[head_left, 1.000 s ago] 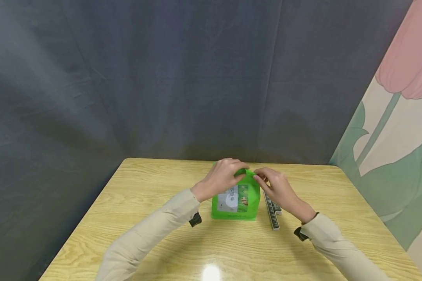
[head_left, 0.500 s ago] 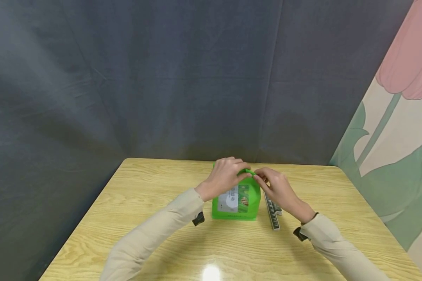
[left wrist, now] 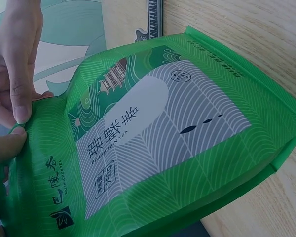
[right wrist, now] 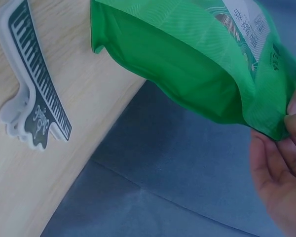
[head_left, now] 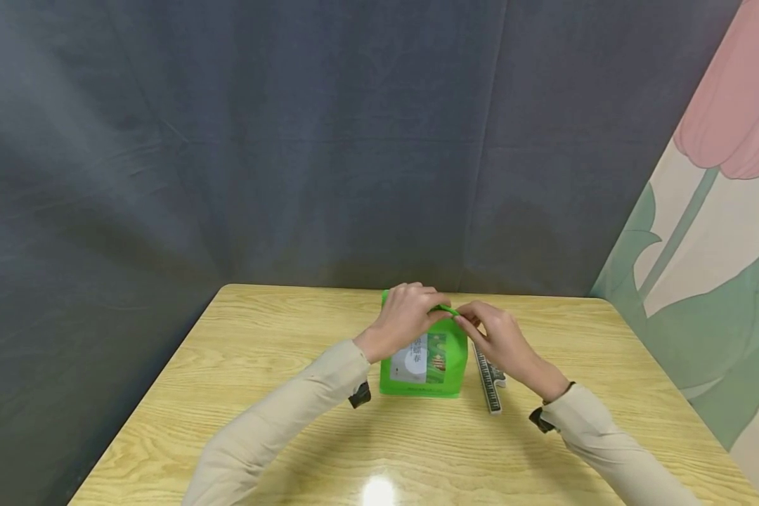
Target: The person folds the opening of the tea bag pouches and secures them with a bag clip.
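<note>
Between my hands stands a green tea pouch with a grey and green label, its base on the table. My left hand grips the top edge from the left, thumb in front and fingers behind. At the top edge's right end, my right hand pinches the folded rim with thumb and fingertips. In the left wrist view the pouch shows its printed front, with the two hands' thumbs close together on the rim. The right wrist view shows the pouch's gusseted side. Some fingers are hidden behind the pouch.
Beside the pouch, under my right hand, lies a long white-edged piece with dark ruler-like markings and a scalloped side part. A wooden table spans the view. Behind it hangs a dark curtain; a tulip-painted wall borders the right.
My left hand has shifted slightly right along the pouch's top, and its thumb has closed down onto the rim. The gap at the top edge has narrowed. The right hand stays nearly still.
</note>
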Motion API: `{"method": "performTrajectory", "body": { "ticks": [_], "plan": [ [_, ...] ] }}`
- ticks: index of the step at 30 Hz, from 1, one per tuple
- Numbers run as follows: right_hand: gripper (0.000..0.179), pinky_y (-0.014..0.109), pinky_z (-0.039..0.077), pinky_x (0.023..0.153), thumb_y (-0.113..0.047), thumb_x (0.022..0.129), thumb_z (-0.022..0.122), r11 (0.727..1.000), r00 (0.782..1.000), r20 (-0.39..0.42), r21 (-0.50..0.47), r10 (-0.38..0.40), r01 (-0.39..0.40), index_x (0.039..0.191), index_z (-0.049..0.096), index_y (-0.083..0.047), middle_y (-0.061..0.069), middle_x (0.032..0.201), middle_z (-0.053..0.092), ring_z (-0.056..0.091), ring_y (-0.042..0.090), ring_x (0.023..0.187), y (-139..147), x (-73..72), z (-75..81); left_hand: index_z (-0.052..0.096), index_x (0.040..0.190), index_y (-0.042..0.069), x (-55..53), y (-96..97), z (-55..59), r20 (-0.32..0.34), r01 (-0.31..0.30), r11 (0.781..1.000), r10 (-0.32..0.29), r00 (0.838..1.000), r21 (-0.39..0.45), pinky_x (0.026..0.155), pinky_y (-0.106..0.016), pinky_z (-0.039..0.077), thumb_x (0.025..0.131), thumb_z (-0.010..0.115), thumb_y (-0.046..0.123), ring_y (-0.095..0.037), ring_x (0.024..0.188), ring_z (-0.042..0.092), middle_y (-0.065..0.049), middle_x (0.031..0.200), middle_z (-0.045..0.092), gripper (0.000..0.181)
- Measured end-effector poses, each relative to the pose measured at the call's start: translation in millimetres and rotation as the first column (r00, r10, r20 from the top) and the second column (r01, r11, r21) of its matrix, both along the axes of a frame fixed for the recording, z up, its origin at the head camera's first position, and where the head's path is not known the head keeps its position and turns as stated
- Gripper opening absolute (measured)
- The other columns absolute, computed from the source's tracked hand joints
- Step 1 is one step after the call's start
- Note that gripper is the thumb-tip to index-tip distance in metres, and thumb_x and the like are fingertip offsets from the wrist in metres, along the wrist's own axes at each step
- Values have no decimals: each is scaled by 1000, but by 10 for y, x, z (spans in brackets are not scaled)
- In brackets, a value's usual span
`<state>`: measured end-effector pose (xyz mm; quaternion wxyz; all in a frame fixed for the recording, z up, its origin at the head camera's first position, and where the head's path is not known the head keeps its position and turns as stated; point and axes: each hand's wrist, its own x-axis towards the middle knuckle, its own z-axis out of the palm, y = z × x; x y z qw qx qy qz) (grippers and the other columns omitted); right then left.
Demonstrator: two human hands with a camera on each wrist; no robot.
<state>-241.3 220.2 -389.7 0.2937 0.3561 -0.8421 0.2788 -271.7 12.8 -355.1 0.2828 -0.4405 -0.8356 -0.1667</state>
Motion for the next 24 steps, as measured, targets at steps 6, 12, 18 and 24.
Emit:
{"method": "performTrajectory", "body": {
  "ticks": [6,12,18,24],
  "plan": [
    [18,26,53,55,9,84,73,1000,1000,-13,12,15,-15,98,68,-2,3,81,68,65,12,67,11,12,29,78,99,19,4,-3,-9,9,18,1000,-18,1000,11,57,-18,39,88,76,26,-7,69,60,8,91,74,14],
    [14,31,55,55,6,85,74,1000,999,-31,26,-10,11,95,68,-2,4,79,69,66,13,66,-11,4,16,78,100,19,19,-5,-6,26,15,1000,-15,1000,22,57,-20,37,87,77,26,-7,67,58,7,90,74,14],
    [15,30,55,55,6,82,76,997,993,-103,48,-50,55,90,68,-3,4,79,69,67,14,65,-31,-1,-9,77,100,18,33,4,13,40,-7,1000,6,999,3,58,-20,36,88,76,27,-7,67,56,7,89,74,15],
    [17,31,56,56,7,79,78,996,986,-157,60,-57,67,87,67,-3,6,78,68,67,17,66,-49,14,-7,76,99,18,39,11,24,52,-15,1000,16,999,-14,59,-20,35,88,76,26,-7,66,55,8,87,74,13]
  ]
}}
